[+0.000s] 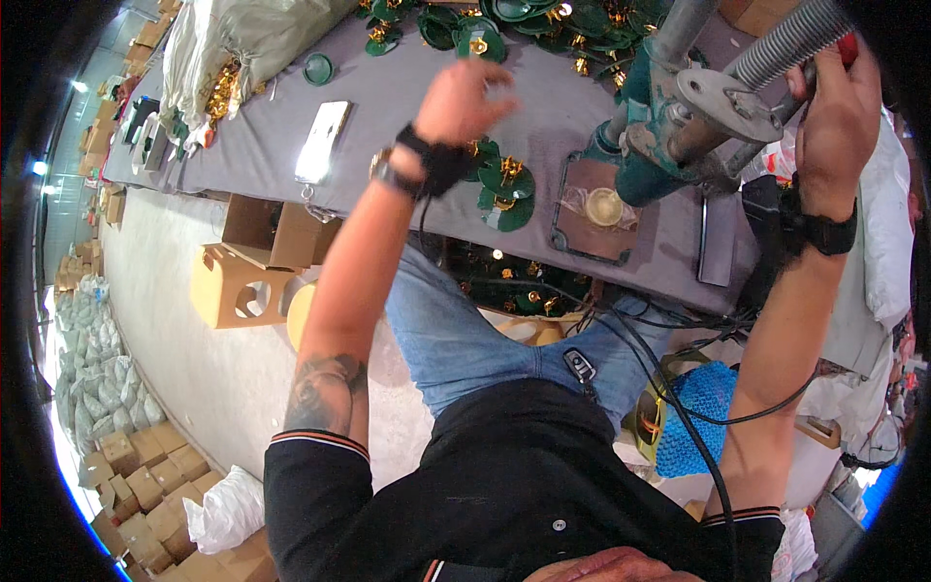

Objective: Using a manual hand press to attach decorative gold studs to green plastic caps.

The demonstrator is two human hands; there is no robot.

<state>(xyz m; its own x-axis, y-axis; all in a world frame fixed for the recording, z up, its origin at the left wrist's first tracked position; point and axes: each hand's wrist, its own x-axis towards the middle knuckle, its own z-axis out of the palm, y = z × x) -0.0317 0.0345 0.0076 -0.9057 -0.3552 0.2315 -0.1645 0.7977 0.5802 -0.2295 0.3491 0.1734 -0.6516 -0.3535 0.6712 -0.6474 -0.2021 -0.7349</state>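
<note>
My left hand (pixel 467 100) is over the grey-covered table, its fingers loosely bent and apart with nothing seen in them. Just beyond it lies a green disc with a gold-coloured metal fitting (pixel 478 45). Nearer my body, several similar green discs with gold fittings (pixel 504 179) overlap by the table's front edge. At the upper right, my right hand (pixel 840 121) is closed round the red-ended lever (pixel 849 48) of a green hand press (pixel 645 165); part of the lever is hidden by the fingers. A pale round piece (pixel 603 207) sits on the press's base plate (pixel 596 250).
More green discs (pixel 524 12) are heaped at the far edge. A bright-screened phone (pixel 322 141) and a pale sack (pixel 247 44) lie left; a dark flat device (pixel 718 238) lies right of the press. Black cables (pixel 669 373) cross my lap, and more green pieces fill a space below the table.
</note>
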